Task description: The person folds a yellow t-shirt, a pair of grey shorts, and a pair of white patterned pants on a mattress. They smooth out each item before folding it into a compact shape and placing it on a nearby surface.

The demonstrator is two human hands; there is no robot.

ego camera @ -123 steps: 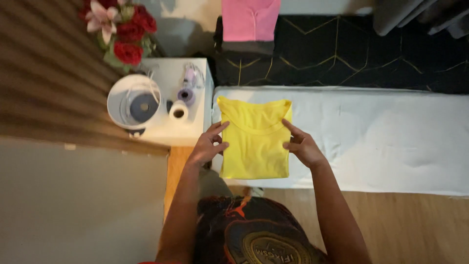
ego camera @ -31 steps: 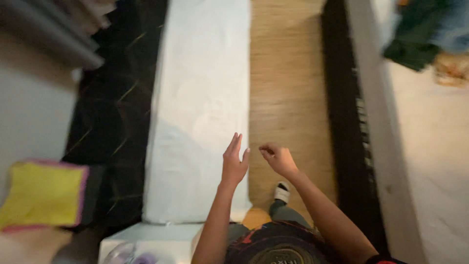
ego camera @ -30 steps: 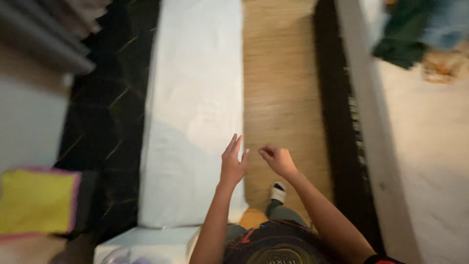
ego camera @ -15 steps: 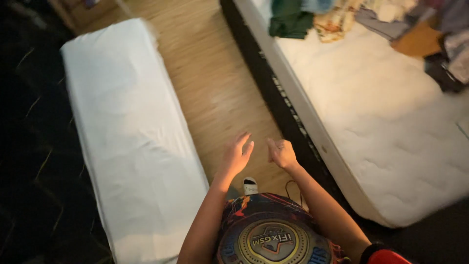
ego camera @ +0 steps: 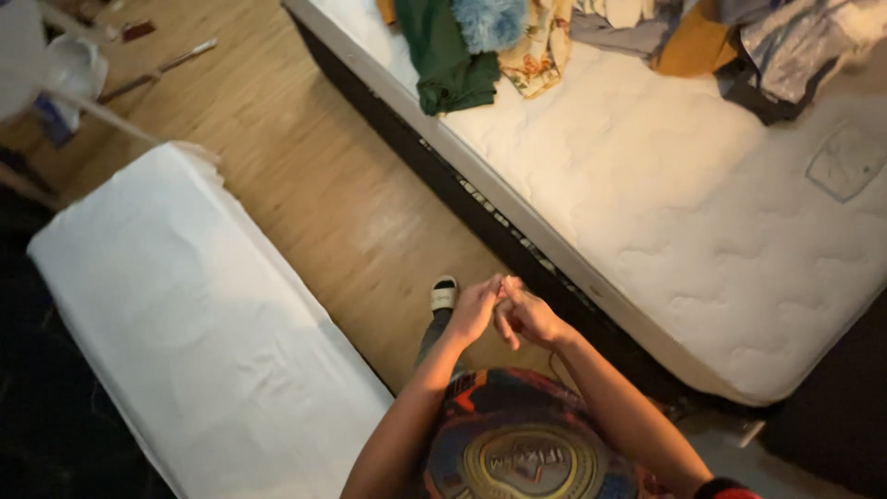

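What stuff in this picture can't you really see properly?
- Head view: the pile of clothes on the mattress is cut off by the top edge.
- The things on the floor at top left are too blurred and small to name.
- The left hand and right hand touch, so their palms are hidden; whether they hold anything is unclear.
- The person's foot is partly hidden by the left hand.

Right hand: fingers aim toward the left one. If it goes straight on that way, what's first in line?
The left hand: the right hand already touches it, fingers meeting in front of the body. Beyond lie wooden floor and the white bench, though depth is unclear.
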